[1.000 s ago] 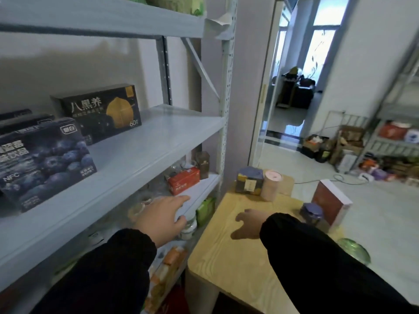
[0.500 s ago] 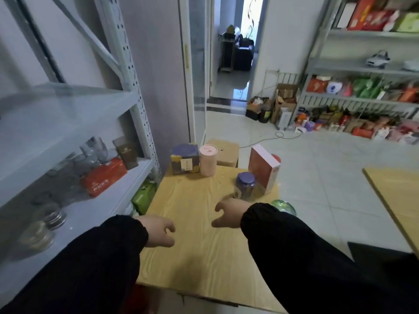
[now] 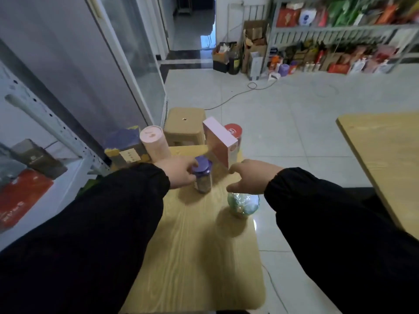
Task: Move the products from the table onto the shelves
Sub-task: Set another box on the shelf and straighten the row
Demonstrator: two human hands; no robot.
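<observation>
Purple-lidded jar [image 3: 203, 179], brownish contents, left hand [image 3: 178, 172] gripping

0 legible strings in this frame. Print exists but is too blurred to read:
- left shelf [image 3: 74, 173]: white characters on the red box [image 3: 20, 200], pale logo on the dark brown box [image 3: 38, 158]
- far end of the table [image 3: 192, 245]: beige label on the purple-and-yellow box [image 3: 123, 141], small marks on the pink tube [image 3: 153, 139] lid, white marks on the red-lidded can [image 3: 233, 130], round mark on the pink box [image 3: 221, 143]
</observation>
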